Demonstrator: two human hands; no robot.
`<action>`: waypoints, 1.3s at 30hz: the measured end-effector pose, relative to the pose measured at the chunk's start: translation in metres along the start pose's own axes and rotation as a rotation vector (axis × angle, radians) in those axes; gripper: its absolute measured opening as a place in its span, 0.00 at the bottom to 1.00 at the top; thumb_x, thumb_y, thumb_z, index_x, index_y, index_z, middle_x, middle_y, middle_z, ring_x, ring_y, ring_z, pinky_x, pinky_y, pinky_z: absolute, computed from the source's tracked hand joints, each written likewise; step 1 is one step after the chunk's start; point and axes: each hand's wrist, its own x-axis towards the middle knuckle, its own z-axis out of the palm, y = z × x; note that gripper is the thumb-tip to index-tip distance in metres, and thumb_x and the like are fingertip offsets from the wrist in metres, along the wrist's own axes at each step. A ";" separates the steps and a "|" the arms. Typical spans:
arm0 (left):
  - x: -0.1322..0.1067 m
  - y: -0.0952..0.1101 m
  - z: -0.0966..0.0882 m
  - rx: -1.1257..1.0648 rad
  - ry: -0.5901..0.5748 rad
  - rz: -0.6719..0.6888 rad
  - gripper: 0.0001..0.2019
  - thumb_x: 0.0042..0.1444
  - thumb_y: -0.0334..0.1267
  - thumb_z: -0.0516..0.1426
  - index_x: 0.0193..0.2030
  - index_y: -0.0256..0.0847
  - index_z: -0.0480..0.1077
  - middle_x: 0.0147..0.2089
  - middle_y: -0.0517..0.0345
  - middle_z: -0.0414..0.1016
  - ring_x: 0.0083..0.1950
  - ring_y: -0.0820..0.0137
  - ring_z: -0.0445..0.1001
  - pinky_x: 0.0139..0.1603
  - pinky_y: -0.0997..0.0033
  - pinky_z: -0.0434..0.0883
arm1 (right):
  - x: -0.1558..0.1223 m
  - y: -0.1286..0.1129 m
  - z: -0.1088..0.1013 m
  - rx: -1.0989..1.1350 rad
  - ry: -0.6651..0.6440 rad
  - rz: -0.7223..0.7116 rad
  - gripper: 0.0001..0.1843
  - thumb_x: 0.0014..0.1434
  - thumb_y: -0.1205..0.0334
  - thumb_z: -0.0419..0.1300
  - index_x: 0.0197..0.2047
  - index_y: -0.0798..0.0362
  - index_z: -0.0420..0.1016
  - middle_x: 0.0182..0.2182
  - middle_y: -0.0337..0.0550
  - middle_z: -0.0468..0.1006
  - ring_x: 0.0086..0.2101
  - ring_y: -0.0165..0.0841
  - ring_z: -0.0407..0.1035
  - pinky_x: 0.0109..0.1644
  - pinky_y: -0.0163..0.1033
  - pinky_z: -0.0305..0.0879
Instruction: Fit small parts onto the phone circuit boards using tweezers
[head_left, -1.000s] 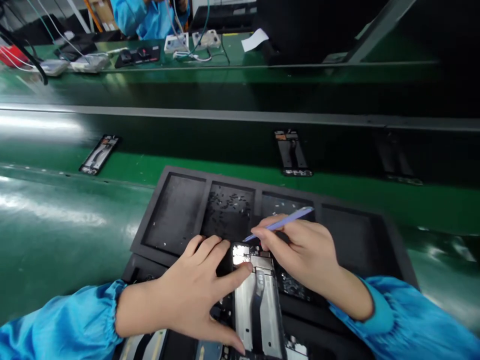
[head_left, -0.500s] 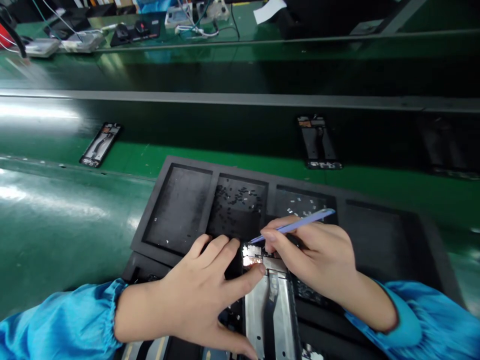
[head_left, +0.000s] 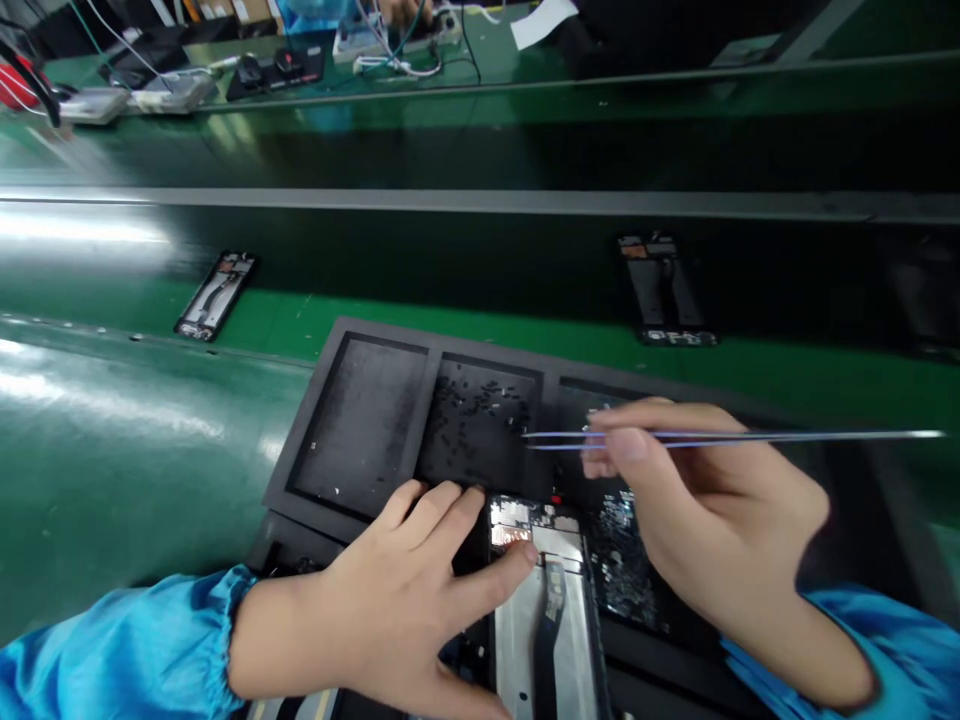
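Note:
My left hand (head_left: 409,600) lies spread and flat on an opened phone frame (head_left: 544,620) in front of me, thumb tip near its top circuit board. My right hand (head_left: 712,510) pinches purple tweezers (head_left: 675,437), held level, tips hovering over the black parts tray (head_left: 360,420). The tips point at the tray compartment strewn with several tiny dark parts (head_left: 480,405). Both sleeves are blue.
A green conveyor belt runs across beyond the tray, carrying one phone frame (head_left: 216,296) at the left and another (head_left: 666,290) at the right. On the far bench lie chargers, cables and a white paper; another person's hand (head_left: 405,12) shows there.
My right hand has lifted off the phone frame and swung the tweezers level, tips now over the middle tray compartment. The left hand stays put. The view has shifted slightly.

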 end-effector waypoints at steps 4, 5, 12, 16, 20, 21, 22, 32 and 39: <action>-0.001 0.003 0.002 0.023 0.017 0.006 0.50 0.61 0.77 0.45 0.75 0.37 0.56 0.67 0.30 0.64 0.63 0.44 0.66 0.63 0.47 0.61 | 0.006 0.005 0.005 0.052 -0.241 0.125 0.08 0.69 0.55 0.62 0.43 0.48 0.81 0.34 0.41 0.82 0.29 0.31 0.77 0.29 0.34 0.76; -0.001 0.004 0.002 0.029 0.029 0.001 0.49 0.62 0.76 0.45 0.75 0.37 0.58 0.67 0.31 0.65 0.63 0.45 0.66 0.63 0.47 0.61 | 0.007 0.007 0.005 0.031 -0.300 0.123 0.09 0.69 0.55 0.62 0.42 0.48 0.81 0.35 0.42 0.82 0.29 0.31 0.77 0.30 0.34 0.76; -0.002 0.007 -0.003 0.074 0.211 0.080 0.32 0.70 0.60 0.53 0.62 0.30 0.72 0.48 0.46 0.73 0.49 0.56 0.70 0.52 0.54 0.65 | 0.007 0.016 -0.002 -0.113 -0.464 0.070 0.05 0.67 0.57 0.64 0.43 0.46 0.81 0.40 0.40 0.84 0.34 0.32 0.79 0.33 0.34 0.76; -0.001 0.005 -0.008 0.031 0.190 0.175 0.23 0.72 0.51 0.54 0.57 0.32 0.76 0.40 0.54 0.69 0.42 0.62 0.70 0.46 0.59 0.67 | 0.011 0.013 -0.003 -0.091 -0.519 0.014 0.04 0.68 0.61 0.63 0.39 0.45 0.80 0.37 0.37 0.83 0.35 0.31 0.79 0.33 0.32 0.75; -0.001 0.003 -0.007 -0.006 0.183 0.165 0.21 0.73 0.49 0.53 0.56 0.32 0.76 0.41 0.54 0.68 0.41 0.62 0.70 0.46 0.59 0.69 | 0.013 0.013 -0.005 -0.096 -0.559 0.009 0.05 0.68 0.62 0.62 0.39 0.45 0.80 0.37 0.37 0.83 0.35 0.31 0.80 0.34 0.32 0.76; -0.001 0.003 -0.006 -0.013 0.190 0.157 0.21 0.73 0.48 0.53 0.56 0.31 0.76 0.40 0.54 0.68 0.41 0.62 0.70 0.46 0.59 0.69 | 0.013 0.013 -0.006 -0.102 -0.565 0.011 0.05 0.68 0.63 0.62 0.40 0.44 0.79 0.37 0.37 0.83 0.35 0.31 0.80 0.34 0.32 0.76; -0.001 0.003 -0.006 -0.019 0.196 0.152 0.21 0.73 0.48 0.52 0.55 0.31 0.76 0.40 0.54 0.68 0.41 0.62 0.70 0.46 0.59 0.69 | 0.012 0.013 -0.007 -0.105 -0.568 0.011 0.05 0.68 0.63 0.62 0.40 0.44 0.79 0.38 0.36 0.83 0.35 0.31 0.80 0.34 0.32 0.76; 0.000 0.005 -0.004 -0.026 0.210 0.151 0.23 0.72 0.51 0.54 0.54 0.30 0.76 0.40 0.52 0.68 0.41 0.61 0.70 0.44 0.58 0.70 | 0.011 0.015 -0.006 -0.106 -0.621 -0.023 0.04 0.69 0.62 0.62 0.41 0.46 0.78 0.39 0.38 0.83 0.35 0.32 0.79 0.34 0.35 0.75; 0.001 0.004 -0.004 -0.054 0.194 0.142 0.22 0.72 0.49 0.53 0.54 0.30 0.75 0.38 0.53 0.69 0.39 0.62 0.70 0.43 0.59 0.71 | 0.016 0.015 -0.010 -0.009 -0.686 -0.054 0.07 0.68 0.63 0.62 0.45 0.44 0.81 0.42 0.39 0.84 0.39 0.35 0.81 0.38 0.37 0.79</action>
